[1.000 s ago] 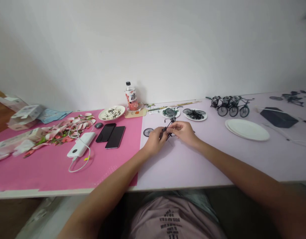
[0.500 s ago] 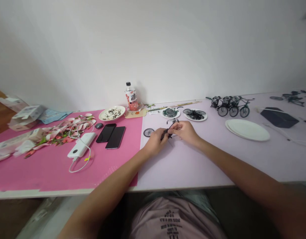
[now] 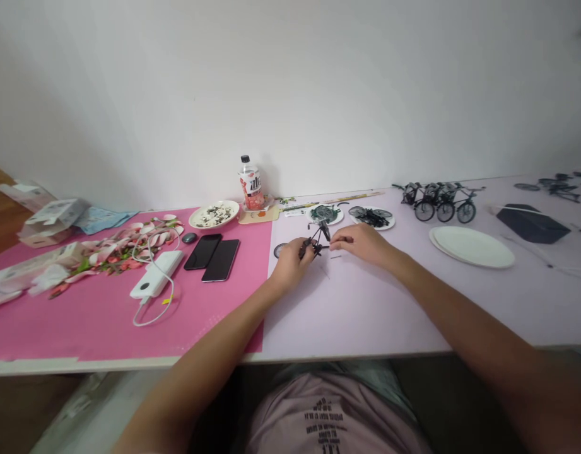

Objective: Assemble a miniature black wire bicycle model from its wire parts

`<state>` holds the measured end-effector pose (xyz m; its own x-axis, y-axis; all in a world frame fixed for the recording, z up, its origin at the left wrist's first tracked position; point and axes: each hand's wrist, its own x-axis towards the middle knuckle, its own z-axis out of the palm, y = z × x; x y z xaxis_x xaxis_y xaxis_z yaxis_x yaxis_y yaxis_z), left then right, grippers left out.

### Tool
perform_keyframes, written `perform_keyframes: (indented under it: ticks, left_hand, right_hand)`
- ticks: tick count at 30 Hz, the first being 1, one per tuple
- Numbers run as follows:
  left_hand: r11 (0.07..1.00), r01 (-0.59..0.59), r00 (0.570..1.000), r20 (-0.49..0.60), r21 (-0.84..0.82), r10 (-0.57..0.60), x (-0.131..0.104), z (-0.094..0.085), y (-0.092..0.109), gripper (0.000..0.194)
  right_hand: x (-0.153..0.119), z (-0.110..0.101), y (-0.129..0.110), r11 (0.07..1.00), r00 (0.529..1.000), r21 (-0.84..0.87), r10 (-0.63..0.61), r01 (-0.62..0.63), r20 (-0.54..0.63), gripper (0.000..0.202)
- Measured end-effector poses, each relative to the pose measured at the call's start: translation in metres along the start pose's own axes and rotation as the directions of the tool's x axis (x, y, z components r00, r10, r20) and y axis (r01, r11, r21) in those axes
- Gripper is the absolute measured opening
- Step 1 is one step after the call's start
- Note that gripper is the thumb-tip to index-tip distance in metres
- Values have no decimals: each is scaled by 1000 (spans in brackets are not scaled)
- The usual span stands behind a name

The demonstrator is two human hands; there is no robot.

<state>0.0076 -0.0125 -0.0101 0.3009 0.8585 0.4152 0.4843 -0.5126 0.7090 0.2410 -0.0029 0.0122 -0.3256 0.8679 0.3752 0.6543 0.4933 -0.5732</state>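
Red-and-white label seen on the clear plastic bottle (image 3: 250,183) at the wall, its lettering too small to be read; dark print lines on the pale shirt (image 3: 325,419) at the bottom edge likewise illegible; a small black bicycle frame (image 3: 315,240) of thin metal-looking rods is pinched in the closed fingers of the left hand (image 3: 291,265), held just above the lilac table top (image 3: 366,309), near the seam with the pink mat (image 3: 101,321); the right hand (image 3: 363,243) is curled with fingertips pinched on something tiny beside the frame, what exactly cannot be made out; a dark little wheel (image 3: 277,250) is half hidden behind the left hand; two small round plates (image 3: 349,217) of tangled dark parts lie just beyond, details blurred; three finished model bicycles (image 3: 439,200) stand in a row further right; stacked white plates (image 3: 472,246), smooth and oval, near them; two glossy black phones (image 3: 211,255) and a white power bank (image 3: 156,273) with looped cable on the mat; far-right parts cut off by the edge.
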Motion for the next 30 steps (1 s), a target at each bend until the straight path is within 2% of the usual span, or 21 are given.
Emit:
perform_keyframes:
  ticks: [4,6,8,10,14,18,21,24,27,30]
  left_hand:
    - [995,57,997,-42,-81,-61,3,-1,-6,23]
    - [989,85,994,-59,-125,-93,4,-1,-5,23]
    - [978,112,989,-74,-176,-127,4,-2,-3,23]
    - [967,127,985,-84,-219,-149,4,-3,-1,24]
    - [959,130,982,-102,-252,-160,5,-3,0,25]
    - [956,115,979,-133,-271,-156,7,-2,-5,27]
    - [952,102,974,-166,-288,-155,9,-4,-7,27]
    - [945,117,966,-185,-307,-180,13,-11,-7,28]
    - [935,129,947,-237,-332,-215,21,-21,-8,28]
    - [912,101,930,-288,-398,-228,28,-29,-14,29]
  right_hand:
    - [2,-11,19,965,991,-259,-6,41,137,10]
    - [2,-12,26,929,991,-370,64,-16,119,13]
    - [2,-14,30,890,989,-443,140,-106,44,19]
    - [2,-18,34,863,986,-480,164,-159,-31,22]
    - [3,-32,49,847,983,-500,140,-181,-119,16]
    - [4,-40,62,852,977,-481,203,-207,-62,14]
    - [4,-33,54,860,978,-471,204,-197,-35,17]
    - [4,-21,34,890,981,-421,192,-174,0,22]
    - [2,-11,17,926,995,-366,97,-97,-17,25]
    - [-1,0,14,947,999,-322,-16,5,-31,27]
